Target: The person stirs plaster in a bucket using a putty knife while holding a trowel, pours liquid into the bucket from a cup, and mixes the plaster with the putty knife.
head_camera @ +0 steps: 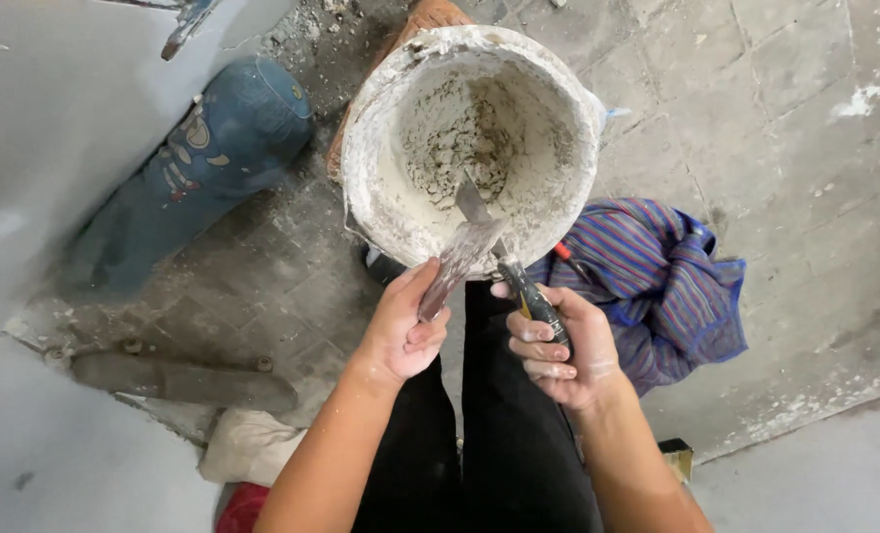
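**Two blades crossed at the near rim of the bucket**

Nearest, black trousers [479, 444] running up the middle, forearms either side. Left hand [401, 326] curled shut on the near end of a broad, plaster-caked scraper blade [460, 262], thumb on top, fingers wrapped under. Right hand [558, 345] just beside it, fist closed round the black and yellow handle of a putty knife [531, 296], knuckles smeared white.

Both tools pointing away, toward the far side. Scraper's long axis slanting far and right from the left hand; putty knife's slanting far and left from the right hand. The two meeting and crossing just over the near rim, the knife's narrow blade [472, 202] laid against the scraper's face, tip reaching on into the bucket. Hands about level, neither clearly nearer the crossing.

Just beyond, the white plaster bucket [361, 138], walls crusted, cracked grey residue on its floor. Right of it, a striped blue and purple cloth [657, 276] bunched on the tiles. Left and farther off, a blue bag [203, 168] lying on gritty concrete.
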